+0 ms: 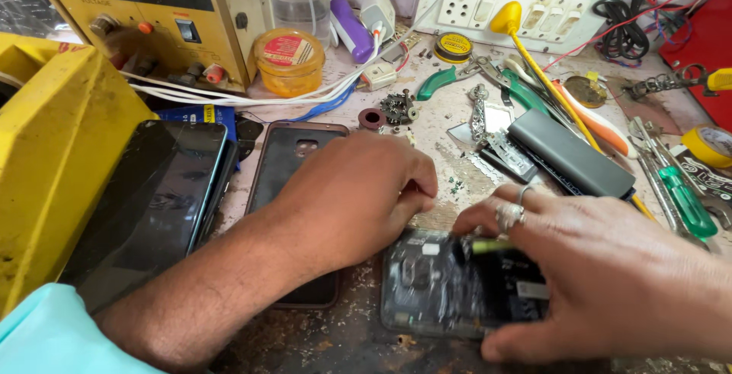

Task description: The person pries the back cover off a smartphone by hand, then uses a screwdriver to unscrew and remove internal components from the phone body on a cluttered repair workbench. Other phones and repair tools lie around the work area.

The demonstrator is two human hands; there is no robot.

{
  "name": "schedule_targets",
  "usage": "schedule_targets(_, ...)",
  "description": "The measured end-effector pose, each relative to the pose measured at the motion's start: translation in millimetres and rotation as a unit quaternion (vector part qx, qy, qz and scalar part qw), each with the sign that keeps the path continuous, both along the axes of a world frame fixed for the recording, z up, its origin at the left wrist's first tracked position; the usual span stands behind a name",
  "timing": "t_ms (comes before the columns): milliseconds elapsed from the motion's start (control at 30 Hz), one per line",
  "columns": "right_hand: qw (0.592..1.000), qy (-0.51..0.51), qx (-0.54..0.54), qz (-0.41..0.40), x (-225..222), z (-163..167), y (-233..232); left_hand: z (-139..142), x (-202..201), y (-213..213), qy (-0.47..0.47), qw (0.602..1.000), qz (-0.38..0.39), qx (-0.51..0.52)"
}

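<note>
Two bare hands meet over an opened phone (pixel 450 286) lying at the near edge of the workbench (pixel 343 336), its back off and its dark insides showing. The right hand (pixel 602 275), with rings on one finger, lies across the phone's right part with its thumb against the near edge; a thin yellow-green tool (pixel 488 247) shows under its fingers, pinched against the phone as far as can be told. The left hand (pixel 354 195) curls down at the phone's far left corner, fingertips on the bench or the phone's edge; whether it grips anything cannot be told. Under the left wrist lies a dark phone case (pixel 293 160), and further left a cracked black phone (pixel 152 206) leans on a yellow box (pixel 53 153). Right of the hands sit a black battery pack (pixel 572 153) and a green-handled screwdriver (pixel 686 202). Farther back stand an orange tub (pixel 290 61), green-handled pliers (pixel 450 77) and a yellow power supply (pixel 152 16).
</note>
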State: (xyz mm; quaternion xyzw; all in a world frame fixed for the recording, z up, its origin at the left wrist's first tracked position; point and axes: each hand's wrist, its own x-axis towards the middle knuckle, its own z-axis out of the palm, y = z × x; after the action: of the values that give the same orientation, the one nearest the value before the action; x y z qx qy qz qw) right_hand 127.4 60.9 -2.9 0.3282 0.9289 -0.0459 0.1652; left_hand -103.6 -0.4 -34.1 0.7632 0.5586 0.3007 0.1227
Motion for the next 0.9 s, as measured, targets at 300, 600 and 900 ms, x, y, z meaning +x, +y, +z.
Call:
schedule_targets(300,0.985,-0.068,0.026,-0.156,-12.5,27.6,9.8,5.4,-1.2,-13.4,0.065,0.985,-0.150,0.054)
schedule_targets(600,0.985,-0.063,0.012,-0.162,-7.5,24.4,13.7,8.8,17.3,-17.5,0.183,0.971,-0.131,0.083)
schedule_targets(900,0.991,-0.037,0.008,-0.125,-1.4,24.5,15.7,5.4,55.7,-25.0,0.371,0.904,-0.110,0.181)
